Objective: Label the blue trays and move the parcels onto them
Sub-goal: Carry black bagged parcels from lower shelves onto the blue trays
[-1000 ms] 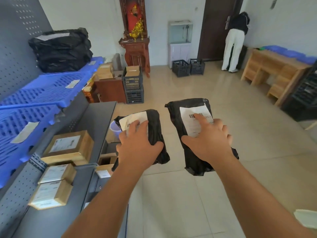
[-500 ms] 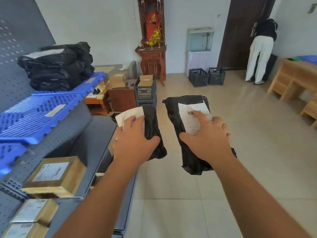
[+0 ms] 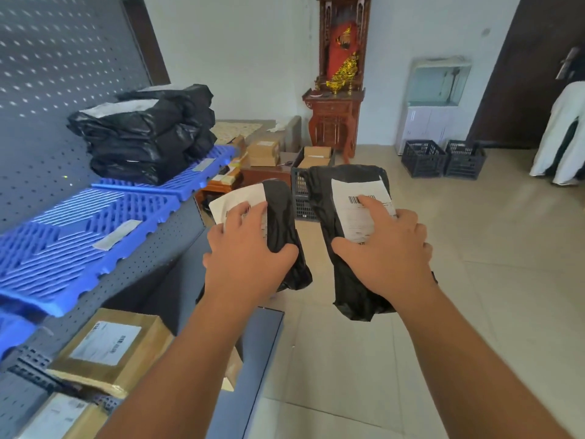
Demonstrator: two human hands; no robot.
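Closer to blue trays [image 3: 72, 236] | left hand [image 3: 250, 258] grip clasps small parcel [image 3: 281, 210] | right hand [image 3: 389, 255] grip seemingly clasps larger parcel [image 3: 323, 198]

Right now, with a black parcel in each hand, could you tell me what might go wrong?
1. The left hand grips the left parcel and the right hand the right parcel, both slack plastic held one-handed; either could slip.
2. The stack of black parcels on the far blue tray is already tall; adding more might topple it, and no hand is free to steady it.
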